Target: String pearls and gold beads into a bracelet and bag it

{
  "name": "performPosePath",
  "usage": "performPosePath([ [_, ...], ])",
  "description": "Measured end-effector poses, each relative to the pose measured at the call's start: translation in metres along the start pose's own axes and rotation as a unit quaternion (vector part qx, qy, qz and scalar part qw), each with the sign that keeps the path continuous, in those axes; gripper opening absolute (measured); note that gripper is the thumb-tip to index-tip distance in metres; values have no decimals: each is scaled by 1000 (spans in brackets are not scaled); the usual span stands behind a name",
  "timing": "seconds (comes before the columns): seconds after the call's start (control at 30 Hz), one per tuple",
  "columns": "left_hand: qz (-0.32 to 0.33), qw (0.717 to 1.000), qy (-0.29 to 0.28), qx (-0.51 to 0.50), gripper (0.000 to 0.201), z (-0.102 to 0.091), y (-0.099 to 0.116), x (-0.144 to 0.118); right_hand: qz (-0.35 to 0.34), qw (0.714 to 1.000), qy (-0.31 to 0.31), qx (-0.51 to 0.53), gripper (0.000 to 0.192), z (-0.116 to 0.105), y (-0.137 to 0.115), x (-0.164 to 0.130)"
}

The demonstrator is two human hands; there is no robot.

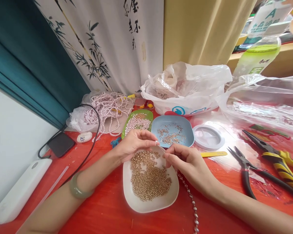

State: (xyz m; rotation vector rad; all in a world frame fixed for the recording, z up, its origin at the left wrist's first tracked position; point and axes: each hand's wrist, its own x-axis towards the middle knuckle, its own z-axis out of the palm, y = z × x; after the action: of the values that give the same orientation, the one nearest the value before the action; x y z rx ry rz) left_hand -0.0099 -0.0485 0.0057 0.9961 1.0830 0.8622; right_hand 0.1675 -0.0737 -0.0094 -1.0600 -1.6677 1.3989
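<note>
My left hand (142, 143) pinches a small pale bead (157, 142) between thumb and fingertip, above the far rim of a white dish (151, 208). Gold beads (151, 183) cover much of that dish's bottom. Close by on the right, my right hand (179, 159) is closed on a thin string (161, 149), which runs up to the bead at the left fingertips. Below my right hand, a strand of shiny round beads (190, 196) hangs down toward the front edge of the view. Whether it joins the string is hidden by the fingers.
Behind the dish are a green tray (150, 115) of pink and gold beads and a blue tray (190, 138) of metal pins. Pink bead strands (102, 107) lie back left. Black-handled pliers (245, 172), yellow tweezers (213, 154) and a plastic bag (197, 76) are on the right and behind.
</note>
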Motion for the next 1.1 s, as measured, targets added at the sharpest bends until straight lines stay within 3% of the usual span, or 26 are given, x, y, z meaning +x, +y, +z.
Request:
performPosePath([
  [0.63, 7, 1000, -13, 9, 13, 0, -1, 0, -9, 1000, -3, -15, 17, 0, 2, 0],
  [0.93, 54, 986, -45, 149, 21, -1, 2, -2, -31, 999, -9, -28, 23, 0, 5, 3],
  [1.1, 98, 939, -39, 328, 6, 3, 0, -8, -48, 997, 31, -50, 20, -1, 7, 4],
])
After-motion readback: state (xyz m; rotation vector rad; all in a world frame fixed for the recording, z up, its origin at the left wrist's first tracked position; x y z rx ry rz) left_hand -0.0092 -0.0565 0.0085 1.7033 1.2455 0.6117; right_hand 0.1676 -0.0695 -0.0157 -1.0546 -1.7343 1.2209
